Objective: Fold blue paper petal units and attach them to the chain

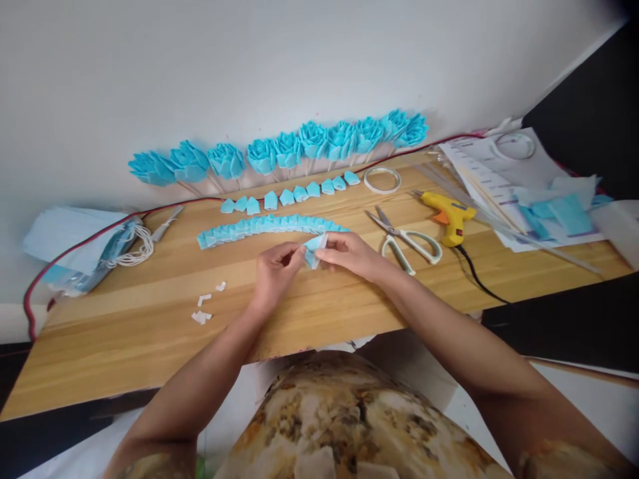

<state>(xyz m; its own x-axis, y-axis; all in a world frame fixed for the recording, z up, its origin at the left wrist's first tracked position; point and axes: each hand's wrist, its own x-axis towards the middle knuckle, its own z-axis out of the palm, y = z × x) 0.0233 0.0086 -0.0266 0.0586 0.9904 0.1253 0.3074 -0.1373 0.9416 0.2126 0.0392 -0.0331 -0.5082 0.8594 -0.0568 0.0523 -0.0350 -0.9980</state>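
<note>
Between my two hands, just above the wooden table (150, 346), is a small folded blue petal piece (313, 251) with a white strip along its right side. My left hand (277, 269) pinches its left edge between thumb and finger. From the other side, my right hand (347, 254) grips the white-edged part. Behind my hands lies a long overlapping row of folded blue pieces (259, 227). Farther back, several separate folded pieces (300, 193) form a second row. Small white scraps (202, 317) lie to the left of my left hand.
Blue flowers on sticks (289, 150) lean along the wall. Right of my hands are scissors (399, 238), a yellow glue gun (449, 214) and a tape roll (382, 180). Papers (479, 179) cover the right end. A bag of blue sheets (74, 246) and white cord (134, 246) lie left.
</note>
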